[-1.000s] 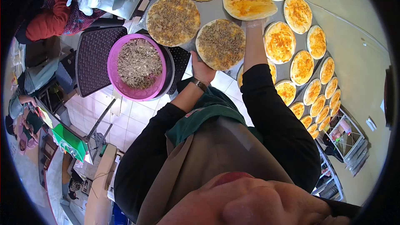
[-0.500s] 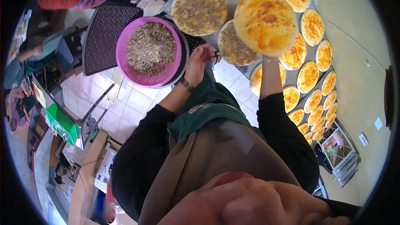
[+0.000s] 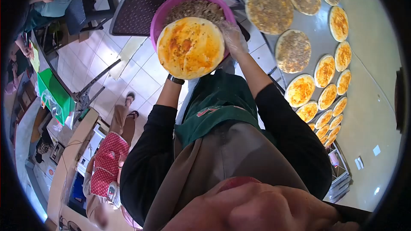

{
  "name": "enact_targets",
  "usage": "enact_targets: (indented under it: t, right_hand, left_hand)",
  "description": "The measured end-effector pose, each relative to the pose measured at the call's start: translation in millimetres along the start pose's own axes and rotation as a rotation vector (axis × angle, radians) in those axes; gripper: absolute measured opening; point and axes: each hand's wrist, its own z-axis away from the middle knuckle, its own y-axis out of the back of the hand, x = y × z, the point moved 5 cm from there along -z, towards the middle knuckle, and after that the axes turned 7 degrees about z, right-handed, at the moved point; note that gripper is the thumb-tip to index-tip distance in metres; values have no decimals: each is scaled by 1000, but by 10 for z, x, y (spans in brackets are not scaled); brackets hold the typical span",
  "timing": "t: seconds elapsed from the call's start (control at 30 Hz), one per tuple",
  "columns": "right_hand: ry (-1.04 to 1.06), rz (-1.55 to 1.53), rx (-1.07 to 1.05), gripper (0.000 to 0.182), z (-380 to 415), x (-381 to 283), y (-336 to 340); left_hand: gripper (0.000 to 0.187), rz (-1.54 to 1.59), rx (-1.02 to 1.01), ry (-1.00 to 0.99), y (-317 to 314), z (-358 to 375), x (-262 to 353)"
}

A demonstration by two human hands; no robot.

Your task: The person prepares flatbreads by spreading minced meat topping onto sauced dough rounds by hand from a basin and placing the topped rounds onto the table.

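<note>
My left hand is under a round flatbread (image 3: 190,48) topped with orange-red sauce, its fingers hidden; only the left wrist (image 3: 173,83), with a dark watch, shows below. The bread overlaps the near part of a pink basin (image 3: 157,15) holding a crumbly grey-brown mixture (image 3: 195,9). My right hand (image 3: 233,38), in a clear plastic glove, is at the right edge of the bread and basin, fingers reaching toward the mixture. Its fingertips are partly blurred by the glove.
Several sauced rounds (image 3: 299,90) and brown-topped rounds (image 3: 269,8) lie on a metal table (image 3: 317,34) at right. A dark perforated chair (image 3: 150,4) stands behind the basin. At lower left are a person in red dotted clothing (image 3: 110,152) and a green box (image 3: 55,96).
The sauced bread has moved left from over the table to the basin, passing from my right hand to my left. My right hand has come to the basin. The view has shifted right.
</note>
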Motion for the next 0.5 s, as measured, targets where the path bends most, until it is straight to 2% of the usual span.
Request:
enact_targets:
  t: [0.03,0.07,0.1,0.17,0.2,0.33,0.4,0.43,0.5]
  right_hand:
    - [113,691,67,39,-132,39,-146]
    - [168,724,242,68,-545,751,-509]
    - [168,725,228,68,-555,652,-715]
    - [-218,573,477,81,-501,582,-948]
    - [-235,594,430,91,-603,616,-1180]
    - [-327,811,296,82,-594,654,-1496]
    - [90,1454,362,58,-798,1060,-1757]
    - [87,1462,355,58,-843,1089,-1756]
    - [-14,576,401,39,-919,1143,-1597]
  left_hand:
    - [67,4,2,-20,68,110,211]
    - [67,8,3,-40,138,203,402]
    - [67,8,5,-56,206,295,580]
    - [66,14,19,-86,352,446,850]
    - [66,20,24,-98,410,520,982]
    - [66,42,38,-121,597,724,1314]
    - [66,50,37,-123,638,764,1408]
    - [66,56,36,-124,672,765,1426]
    - [66,69,27,-117,713,750,1472]
